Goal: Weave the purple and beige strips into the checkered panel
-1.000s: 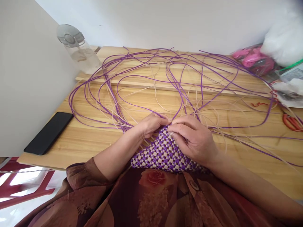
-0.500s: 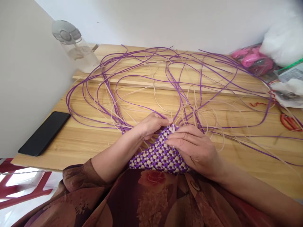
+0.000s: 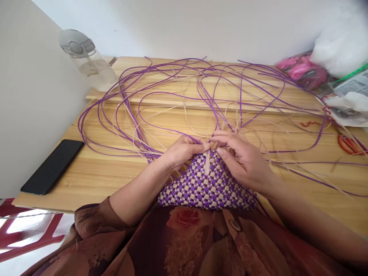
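A woven piece [image 3: 195, 188] in purple, beige and dark brown checks rests against my front at the table edge. My left hand [image 3: 184, 152] is closed on its top edge, thumb pressed against the fingers. A pale flat strip [image 3: 207, 164] with a narrowing shape hangs down over the weave, just under the left thumb tip. Beside it, my right hand [image 3: 244, 159] has thumb and fingers apart. Its thumb touches the edge of the weave, and its fingertips reach among the loose strands. Long purple strands [image 3: 125, 96] and thin beige ones fan out from the top edge.
A black phone [image 3: 53, 166] lies at the left of the wooden table [image 3: 94, 184]. Behind it stands a clear bottle [image 3: 96, 71] with a grey lid. At the right are orange-handled pliers or scissors [image 3: 349, 143], pink bundles [image 3: 304, 71] and a white bag [image 3: 342, 50].
My right hand has lifted off the front of the weave and moved up to the strands at its top edge. More of the weave and the pale strip now show. My left hand keeps its hold.
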{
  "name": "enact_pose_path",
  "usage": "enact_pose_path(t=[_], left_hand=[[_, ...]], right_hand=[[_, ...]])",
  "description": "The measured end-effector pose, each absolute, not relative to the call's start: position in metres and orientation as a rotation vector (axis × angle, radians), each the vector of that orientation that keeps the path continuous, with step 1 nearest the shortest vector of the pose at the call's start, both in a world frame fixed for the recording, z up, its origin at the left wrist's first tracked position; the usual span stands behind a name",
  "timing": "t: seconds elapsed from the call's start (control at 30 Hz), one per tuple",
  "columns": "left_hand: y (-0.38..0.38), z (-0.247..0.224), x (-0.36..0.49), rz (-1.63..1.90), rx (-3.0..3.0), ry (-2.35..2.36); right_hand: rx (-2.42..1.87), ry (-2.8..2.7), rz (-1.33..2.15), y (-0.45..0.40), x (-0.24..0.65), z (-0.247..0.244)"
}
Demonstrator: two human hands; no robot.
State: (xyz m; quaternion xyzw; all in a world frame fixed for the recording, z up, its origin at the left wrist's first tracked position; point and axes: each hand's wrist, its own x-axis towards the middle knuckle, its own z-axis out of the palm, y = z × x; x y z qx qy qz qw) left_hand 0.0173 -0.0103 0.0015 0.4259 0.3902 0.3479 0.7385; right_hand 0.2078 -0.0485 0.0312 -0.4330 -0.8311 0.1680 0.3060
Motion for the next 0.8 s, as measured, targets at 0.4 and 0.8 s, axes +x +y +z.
enact_pose_path(t=[0.4,0.8], left_hand=[[-0.010,0.002,0.014,0.645,0.965,0.965],[-0.012,-0.002,0.017,0.693,0.915,0.958]], right_hand=[[-1.173,-2.444,0.429,-0.010,0.209,0.050],[-1.227,-2.490,0.700,0.003,0.222,0.066]])
